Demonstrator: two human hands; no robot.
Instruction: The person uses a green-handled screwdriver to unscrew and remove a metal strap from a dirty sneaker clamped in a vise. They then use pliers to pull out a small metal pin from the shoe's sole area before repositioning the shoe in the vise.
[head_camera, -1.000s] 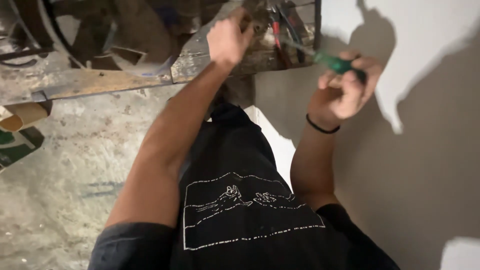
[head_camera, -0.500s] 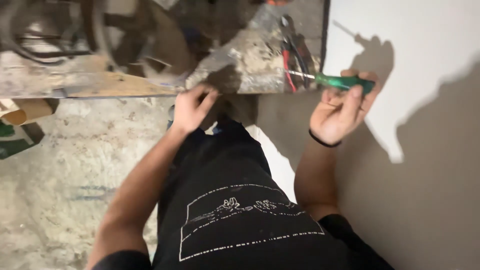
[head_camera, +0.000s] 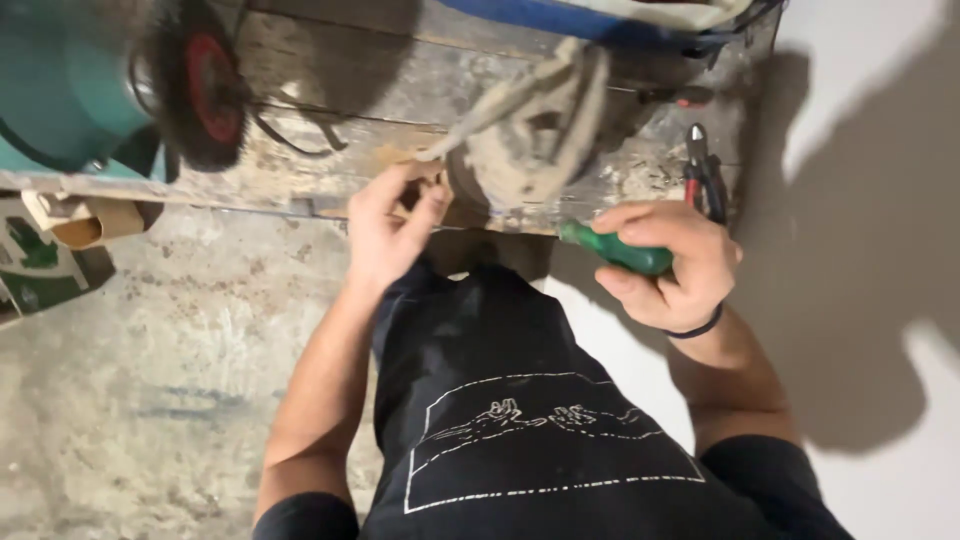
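green screwdriver handle (head_camera: 615, 250) — red-handled pliers (head_camera: 700, 175) — black shirt (head_camera: 530, 400)

Dim workbench (head_camera: 300, 170), hard shadows on white wall (head_camera: 880, 200), motion blur

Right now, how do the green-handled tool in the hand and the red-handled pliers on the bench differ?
The green-handled tool is gripped in the right hand; the red-handled pliers lie loose on the workbench. The tool's handle is one green grip, while the pliers have two red and dark grips. Both sit near the bench's right end.
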